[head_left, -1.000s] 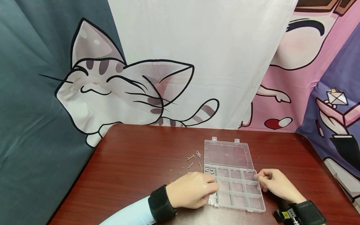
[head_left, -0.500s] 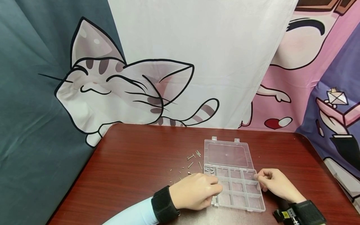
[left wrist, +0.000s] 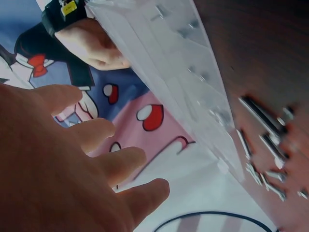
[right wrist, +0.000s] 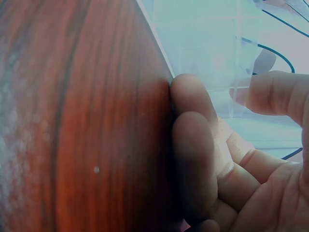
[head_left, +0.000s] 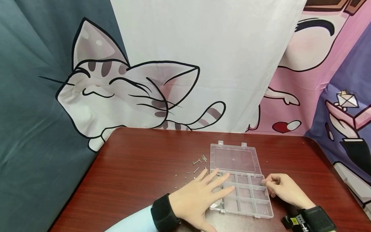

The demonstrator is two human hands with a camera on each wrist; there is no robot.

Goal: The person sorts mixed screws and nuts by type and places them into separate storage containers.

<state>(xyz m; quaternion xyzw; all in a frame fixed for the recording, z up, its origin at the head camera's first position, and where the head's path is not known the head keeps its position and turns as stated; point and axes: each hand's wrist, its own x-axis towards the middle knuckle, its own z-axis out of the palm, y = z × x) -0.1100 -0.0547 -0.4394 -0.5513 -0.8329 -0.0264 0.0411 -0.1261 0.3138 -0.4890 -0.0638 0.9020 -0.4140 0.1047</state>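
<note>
My left hand [head_left: 195,197] is spread wide over the left column of a clear plastic compartment box [head_left: 246,212], its fingers straight and apart. In the left wrist view, nothing is held by this left hand [left wrist: 67,164]. My right hand [head_left: 285,189] holds the right side of the box, near its hinge line. In the right wrist view, the thumb [right wrist: 270,94] lies over the box and the curled fingers [right wrist: 193,150] are along its edge. Small metal screws [left wrist: 161,12] lie in the left compartments, partly hidden by the left hand in the head view.
The box's lid [head_left: 234,158] lies folded back, away from me. Loose screws [head_left: 196,162] of several sizes are scattered on the red-brown table [head_left: 139,161], left of the box. Behind the table hangs a printed cloth [head_left: 232,58].
My left hand has gone from bunched fingertips over the left compartments to wide-spread fingers, shifting slightly left. The right hand and the box have stayed in place.
</note>
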